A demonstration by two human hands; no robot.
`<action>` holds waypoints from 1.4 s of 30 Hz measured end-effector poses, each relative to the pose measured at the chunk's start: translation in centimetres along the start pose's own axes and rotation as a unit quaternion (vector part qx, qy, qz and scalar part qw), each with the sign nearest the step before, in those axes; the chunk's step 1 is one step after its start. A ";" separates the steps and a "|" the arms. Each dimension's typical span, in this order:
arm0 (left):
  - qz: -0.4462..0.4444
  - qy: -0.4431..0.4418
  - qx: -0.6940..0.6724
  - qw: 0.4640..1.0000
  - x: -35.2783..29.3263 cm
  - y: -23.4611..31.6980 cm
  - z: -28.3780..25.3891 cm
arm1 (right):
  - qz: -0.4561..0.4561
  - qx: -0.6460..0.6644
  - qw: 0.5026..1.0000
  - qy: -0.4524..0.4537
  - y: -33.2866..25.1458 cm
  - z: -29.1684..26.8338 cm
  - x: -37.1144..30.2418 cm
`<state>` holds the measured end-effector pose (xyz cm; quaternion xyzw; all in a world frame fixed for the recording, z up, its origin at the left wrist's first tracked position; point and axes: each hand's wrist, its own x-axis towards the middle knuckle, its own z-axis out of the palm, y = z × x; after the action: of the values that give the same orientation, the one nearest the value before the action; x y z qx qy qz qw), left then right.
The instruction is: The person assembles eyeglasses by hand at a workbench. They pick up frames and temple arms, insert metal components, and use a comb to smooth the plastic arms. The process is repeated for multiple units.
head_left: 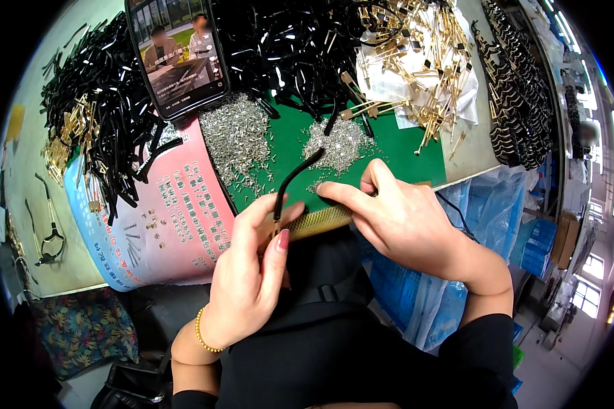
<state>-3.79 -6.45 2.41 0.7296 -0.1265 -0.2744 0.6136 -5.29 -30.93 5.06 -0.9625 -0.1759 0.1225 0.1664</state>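
The temple (280,196) is black, mat (408,150) green, metal bits (339,151) silvery, bracelet (200,332) gold, cloth (82,334) leaf-patterned.

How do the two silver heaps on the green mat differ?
The left heap is larger and longer; the right heap is smaller and rounder. The left heap lies alongside the pink-and-blue sheet, while the right heap lies nearer the right hand. Both are loose piles of small, shiny silver pieces on the green mat.

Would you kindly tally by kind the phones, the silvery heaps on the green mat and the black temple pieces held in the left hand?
Phones: 1
Silvery heaps on the green mat: 2
Black temple pieces in the left hand: 1
Total: 4
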 end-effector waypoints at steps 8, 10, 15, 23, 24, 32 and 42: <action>-0.008 0.097 0.015 0.995 0.2 -1.3 -0.8 | 0.027 -0.017 0.997 -0.067 -0.5 -0.7 1.1; -0.030 0.094 0.006 0.995 0.4 -1.1 -0.9 | 0.024 0.004 0.995 -0.093 -0.1 -0.9 1.5; -0.020 0.093 0.033 0.995 0.6 -1.2 -0.8 | 0.092 0.418 0.882 -0.195 -1.7 -2.0 2.7; 0.102 0.130 0.154 0.974 0.8 -2.5 -0.3 | 0.207 0.582 0.735 -0.278 -2.9 -2.4 3.8; 0.123 0.134 0.185 0.966 0.9 -2.6 -0.2 | 0.205 0.593 0.727 -0.279 -2.8 -2.6 3.8; 0.308 0.168 0.346 0.870 1.1 -4.2 -0.3 | 0.133 0.546 0.801 -0.205 -2.5 -1.3 2.5; 0.123 0.481 0.093 0.863 -0.3 -3.2 -9.9 | -0.122 0.006 0.993 -0.002 -7.2 -0.8 11.3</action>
<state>0.98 2.57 0.31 0.8029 0.0712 0.2013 0.5565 3.05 -20.56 6.40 -0.9327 -0.2913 0.1045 0.1852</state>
